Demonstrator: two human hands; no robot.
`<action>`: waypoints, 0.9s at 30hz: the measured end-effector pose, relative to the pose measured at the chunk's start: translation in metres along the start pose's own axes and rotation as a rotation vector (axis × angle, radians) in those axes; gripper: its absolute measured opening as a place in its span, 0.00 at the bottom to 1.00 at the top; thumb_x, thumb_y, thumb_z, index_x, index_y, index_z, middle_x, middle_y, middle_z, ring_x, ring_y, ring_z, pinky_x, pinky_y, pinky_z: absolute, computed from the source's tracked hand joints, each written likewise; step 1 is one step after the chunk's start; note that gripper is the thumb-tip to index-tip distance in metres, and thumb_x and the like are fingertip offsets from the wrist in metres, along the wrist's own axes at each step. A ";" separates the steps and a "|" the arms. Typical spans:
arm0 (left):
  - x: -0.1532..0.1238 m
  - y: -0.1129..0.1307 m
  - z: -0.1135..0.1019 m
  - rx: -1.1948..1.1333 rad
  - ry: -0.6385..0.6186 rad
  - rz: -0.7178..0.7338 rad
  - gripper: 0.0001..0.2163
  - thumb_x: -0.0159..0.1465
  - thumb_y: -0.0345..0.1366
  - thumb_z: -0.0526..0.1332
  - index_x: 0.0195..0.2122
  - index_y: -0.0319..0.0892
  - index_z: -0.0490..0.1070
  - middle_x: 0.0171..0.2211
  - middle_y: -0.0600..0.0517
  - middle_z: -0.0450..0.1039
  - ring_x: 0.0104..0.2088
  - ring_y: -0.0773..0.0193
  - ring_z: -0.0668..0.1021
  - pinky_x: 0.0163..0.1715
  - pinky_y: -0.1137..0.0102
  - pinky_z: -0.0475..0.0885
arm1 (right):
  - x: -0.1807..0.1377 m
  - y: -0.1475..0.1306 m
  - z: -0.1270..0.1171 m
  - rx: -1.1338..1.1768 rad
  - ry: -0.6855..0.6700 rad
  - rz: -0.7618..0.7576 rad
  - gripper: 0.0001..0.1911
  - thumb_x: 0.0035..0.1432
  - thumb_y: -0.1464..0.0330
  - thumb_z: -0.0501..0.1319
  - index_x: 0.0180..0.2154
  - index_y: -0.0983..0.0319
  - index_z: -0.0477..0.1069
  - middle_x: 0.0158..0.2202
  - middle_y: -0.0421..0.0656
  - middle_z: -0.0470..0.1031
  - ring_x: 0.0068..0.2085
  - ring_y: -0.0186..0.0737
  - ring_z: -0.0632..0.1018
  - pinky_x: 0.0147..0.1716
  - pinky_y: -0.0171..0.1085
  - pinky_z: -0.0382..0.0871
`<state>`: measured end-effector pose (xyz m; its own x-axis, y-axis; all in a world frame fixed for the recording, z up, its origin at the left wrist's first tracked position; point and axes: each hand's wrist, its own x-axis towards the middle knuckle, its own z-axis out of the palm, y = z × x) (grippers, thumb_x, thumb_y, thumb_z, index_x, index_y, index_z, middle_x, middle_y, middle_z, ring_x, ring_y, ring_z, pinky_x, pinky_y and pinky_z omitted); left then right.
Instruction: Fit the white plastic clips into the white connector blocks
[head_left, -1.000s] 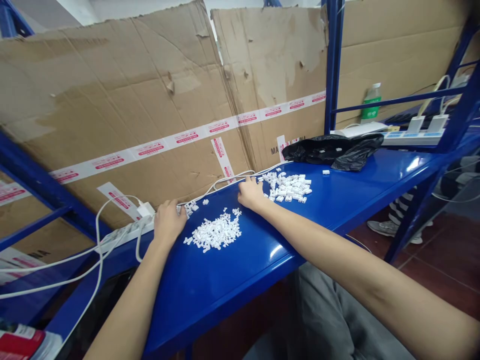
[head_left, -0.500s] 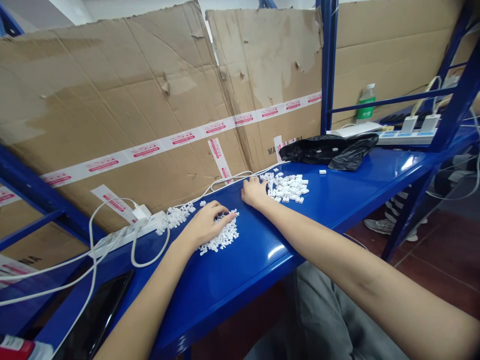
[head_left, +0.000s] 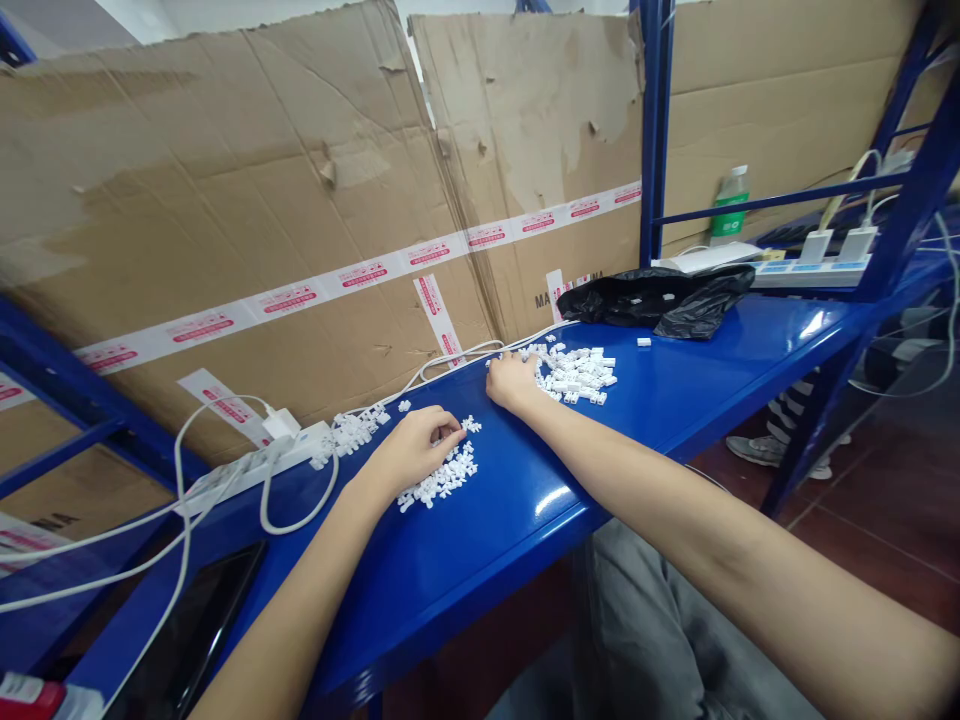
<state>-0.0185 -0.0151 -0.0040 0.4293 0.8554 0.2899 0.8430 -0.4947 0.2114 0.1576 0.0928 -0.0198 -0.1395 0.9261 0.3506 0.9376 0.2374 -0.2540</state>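
My left hand (head_left: 411,447) rests on a heap of small white plastic pieces (head_left: 447,474) on the blue metal shelf (head_left: 480,530), its fingers curled and pinching into the heap. Whatever they grip is too small to make out. My right hand (head_left: 513,380) lies at the left edge of a second heap of white blocky pieces (head_left: 576,368), fingers bent down and hidden from me. A third small cluster of white pieces (head_left: 351,430) lies by the power strip.
Taped cardboard sheets (head_left: 315,220) stand behind the shelf. A white power strip (head_left: 247,462) with looping cables lies at the left, a dark phone (head_left: 187,630) below it. A black plastic bag (head_left: 660,298), a green-labelled bottle (head_left: 729,205) and chargers (head_left: 832,250) sit at the right.
My left hand has moved right from the power strip onto the near white heap and curled its fingers into it. My right hand has stayed by the far heap.
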 end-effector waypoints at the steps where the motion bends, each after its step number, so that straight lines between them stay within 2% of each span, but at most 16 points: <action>1: 0.000 0.000 0.000 -0.006 -0.002 -0.002 0.13 0.69 0.43 0.59 0.34 0.43 0.77 0.33 0.49 0.76 0.32 0.60 0.76 0.33 0.66 0.68 | 0.000 0.000 -0.001 0.002 0.001 -0.007 0.18 0.64 0.71 0.55 0.51 0.68 0.77 0.58 0.63 0.73 0.58 0.59 0.72 0.60 0.60 0.56; 7: 0.000 0.000 0.000 -0.002 -0.006 0.007 0.12 0.69 0.42 0.59 0.33 0.43 0.77 0.33 0.50 0.77 0.33 0.60 0.76 0.34 0.67 0.68 | -0.004 -0.003 -0.007 0.015 0.023 -0.024 0.18 0.62 0.74 0.56 0.50 0.67 0.78 0.57 0.61 0.72 0.59 0.58 0.70 0.59 0.60 0.60; 12: 0.000 0.003 -0.001 -0.003 -0.008 0.008 0.12 0.69 0.42 0.59 0.32 0.43 0.76 0.32 0.50 0.77 0.32 0.60 0.76 0.34 0.67 0.67 | -0.005 -0.004 -0.009 0.040 0.054 -0.025 0.19 0.63 0.72 0.57 0.53 0.69 0.76 0.59 0.62 0.69 0.60 0.57 0.68 0.55 0.49 0.68; 15: 0.000 0.005 -0.002 -0.017 0.006 -0.016 0.12 0.68 0.42 0.60 0.31 0.43 0.74 0.29 0.50 0.76 0.30 0.60 0.75 0.32 0.67 0.66 | -0.004 -0.003 -0.009 0.053 0.058 -0.026 0.19 0.63 0.72 0.57 0.53 0.70 0.76 0.58 0.62 0.69 0.60 0.57 0.68 0.54 0.47 0.70; 22: -0.001 0.004 -0.005 -0.034 0.061 -0.030 0.12 0.71 0.41 0.58 0.31 0.43 0.71 0.27 0.52 0.75 0.28 0.62 0.74 0.30 0.68 0.64 | -0.005 -0.004 -0.015 0.077 0.032 -0.055 0.19 0.61 0.77 0.59 0.53 0.70 0.76 0.58 0.60 0.68 0.60 0.54 0.69 0.55 0.43 0.71; 27: -0.003 0.007 -0.008 -0.102 0.153 -0.025 0.11 0.72 0.41 0.57 0.35 0.42 0.71 0.26 0.55 0.76 0.26 0.66 0.74 0.31 0.70 0.65 | -0.010 -0.005 -0.022 0.086 0.005 -0.070 0.20 0.61 0.83 0.55 0.51 0.70 0.76 0.58 0.59 0.70 0.59 0.51 0.71 0.55 0.40 0.70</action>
<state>-0.0169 -0.0224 0.0037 0.3477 0.8382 0.4201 0.8122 -0.4931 0.3116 0.1611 0.0757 -0.0019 -0.2024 0.9048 0.3746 0.8948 0.3263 -0.3046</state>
